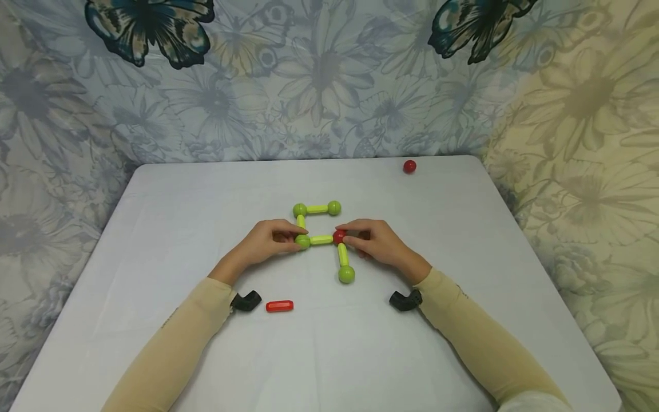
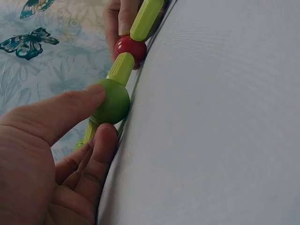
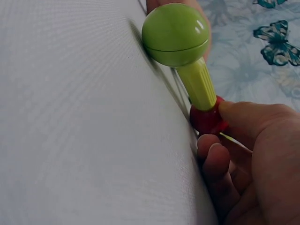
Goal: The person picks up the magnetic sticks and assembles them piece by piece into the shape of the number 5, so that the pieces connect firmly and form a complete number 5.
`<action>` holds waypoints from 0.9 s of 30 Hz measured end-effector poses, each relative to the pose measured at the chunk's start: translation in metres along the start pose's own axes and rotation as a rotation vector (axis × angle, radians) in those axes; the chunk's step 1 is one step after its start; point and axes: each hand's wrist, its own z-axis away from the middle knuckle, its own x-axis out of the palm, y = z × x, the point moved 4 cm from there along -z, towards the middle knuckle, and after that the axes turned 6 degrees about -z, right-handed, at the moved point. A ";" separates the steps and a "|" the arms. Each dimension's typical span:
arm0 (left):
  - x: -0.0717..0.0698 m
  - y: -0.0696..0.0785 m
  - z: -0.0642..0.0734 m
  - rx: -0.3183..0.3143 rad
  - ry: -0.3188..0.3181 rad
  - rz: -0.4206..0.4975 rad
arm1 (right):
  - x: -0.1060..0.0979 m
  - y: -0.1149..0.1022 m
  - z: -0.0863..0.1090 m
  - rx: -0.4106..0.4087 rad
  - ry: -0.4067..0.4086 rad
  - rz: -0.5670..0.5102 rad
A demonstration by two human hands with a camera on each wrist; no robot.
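Observation:
A chain of balls and yellow-green rods lies mid-table in the head view. Between thumb and fingers, my left hand (image 1: 265, 239) pinches the green ball (image 2: 111, 101) at its left corner. My right hand (image 1: 378, 240) pinches the red ball (image 1: 338, 237) in the same way. One yellow-green rod (image 1: 321, 240) joins these two balls. From the red ball another rod (image 3: 198, 84) runs toward me to a green ball (image 1: 346, 274). On the far side, a rod (image 1: 317, 209) links two more green balls, one at the corner (image 1: 300, 210) and an end ball (image 1: 334, 208).
A loose red rod (image 1: 280, 306) lies on the near left of the white table (image 1: 319, 355), close to the left wrist's black camera mount (image 1: 247, 301). Near the far edge sits a loose red ball (image 1: 409, 166). Floral cloth with butterflies (image 1: 149, 28) hangs behind the table.

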 end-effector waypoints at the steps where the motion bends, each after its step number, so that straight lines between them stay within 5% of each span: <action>1: 0.000 0.000 0.000 0.002 -0.001 0.003 | 0.000 0.000 0.000 0.002 -0.002 0.002; 14: -0.007 0.009 0.005 -0.029 -0.017 -0.002 | -0.002 0.001 -0.001 0.014 0.008 -0.067; 20: -0.016 0.029 0.043 -0.056 -0.015 -0.003 | 0.002 0.004 0.002 0.052 0.012 -0.102; 27: 0.001 0.047 0.091 0.023 -0.077 -0.053 | -0.007 -0.008 0.024 0.085 0.128 -0.089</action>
